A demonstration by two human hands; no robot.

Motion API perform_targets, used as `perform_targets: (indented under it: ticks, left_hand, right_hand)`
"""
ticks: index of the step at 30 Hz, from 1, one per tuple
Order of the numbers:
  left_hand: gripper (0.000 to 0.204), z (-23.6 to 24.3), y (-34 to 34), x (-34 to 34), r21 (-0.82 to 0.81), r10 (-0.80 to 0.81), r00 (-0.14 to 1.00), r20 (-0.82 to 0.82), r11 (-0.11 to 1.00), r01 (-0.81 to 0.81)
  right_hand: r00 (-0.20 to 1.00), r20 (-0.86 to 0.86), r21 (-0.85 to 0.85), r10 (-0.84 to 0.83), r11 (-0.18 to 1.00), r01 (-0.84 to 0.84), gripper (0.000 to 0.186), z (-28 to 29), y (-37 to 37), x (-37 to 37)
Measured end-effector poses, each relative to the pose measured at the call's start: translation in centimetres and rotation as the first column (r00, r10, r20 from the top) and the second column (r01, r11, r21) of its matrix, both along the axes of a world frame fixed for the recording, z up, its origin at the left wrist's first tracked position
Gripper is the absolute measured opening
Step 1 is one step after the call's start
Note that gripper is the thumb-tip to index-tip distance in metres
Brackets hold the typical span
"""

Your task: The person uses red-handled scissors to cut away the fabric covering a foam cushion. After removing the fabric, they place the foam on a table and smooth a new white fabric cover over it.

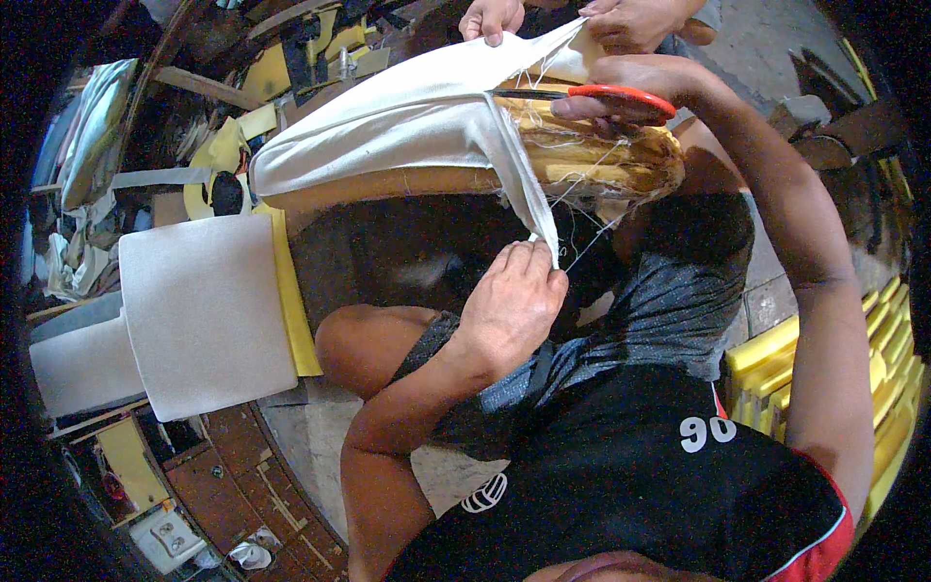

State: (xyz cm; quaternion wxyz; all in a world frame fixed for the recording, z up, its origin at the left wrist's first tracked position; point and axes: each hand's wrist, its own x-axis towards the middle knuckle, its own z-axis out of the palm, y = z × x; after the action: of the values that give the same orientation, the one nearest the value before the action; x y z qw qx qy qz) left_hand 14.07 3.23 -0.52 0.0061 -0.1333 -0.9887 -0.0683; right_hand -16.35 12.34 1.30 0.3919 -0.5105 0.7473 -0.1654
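A white fabric cover (388, 126) is drawn partly over a long, rounded piece padded with yellow-brown foam (606, 150). Its right end lies bare, with loose threads hanging off it. My left hand (512, 306) pinches the near edge of the cloth and pulls it toward me. In my right hand (645, 76) are red-handled scissors (635, 101), their blades pointing left at the cloth's edge above the foam. Another person's hand (492, 19) holds the far side of the fabric, and that person's other hand (635, 21) grips its far right corner.
A light grey padded panel (208, 310) backed with yellow foam lies at left. Foam scraps (221, 145) and wood pieces (208, 87) clutter the far left. Stacked yellow foam strips (776, 364) stand at right. A white power socket (167, 535) sits lower left.
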Motion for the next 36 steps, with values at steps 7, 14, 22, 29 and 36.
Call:
perform_targets:
  ticks: [7,14,22,29,36]
  left_hand:
    - [0.016,0.2,0.4,0.6,0.035,-0.008,0.992,0.127,0.999,0.004]
    - [0.016,1.8,0.4,0.6,0.252,-0.001,1.0,-0.007,0.968,0.003]
    - [0.011,2.6,-2.6,-1.1,0.572,0.204,0.978,-0.042,0.808,-0.144]
    - [0.025,1.7,-7.1,-8.9,0.63,0.634,0.762,-0.134,0.648,-0.429]
    - [0.033,-0.7,-9.1,-10.1,0.501,0.658,0.714,-0.239,0.714,-0.489]
  right_hand:
    - [0.999,-0.042,-0.152,-0.028,0.988,0.021,0.067,-0.6,0.5,0.4]
    - [0.935,0.008,-0.321,-0.355,0.884,0.339,0.055,0.0,2.6,11.6]
    - [0.63,0.534,-0.348,-0.564,0.532,0.772,0.035,-6.2,1.8,17.0]
    - [0.551,0.747,-0.412,-0.371,0.392,0.822,0.024,-6.5,-0.1,20.2]
    - [0.856,0.198,-0.456,-0.478,0.728,0.512,0.038,-2.4,1.4,16.2]
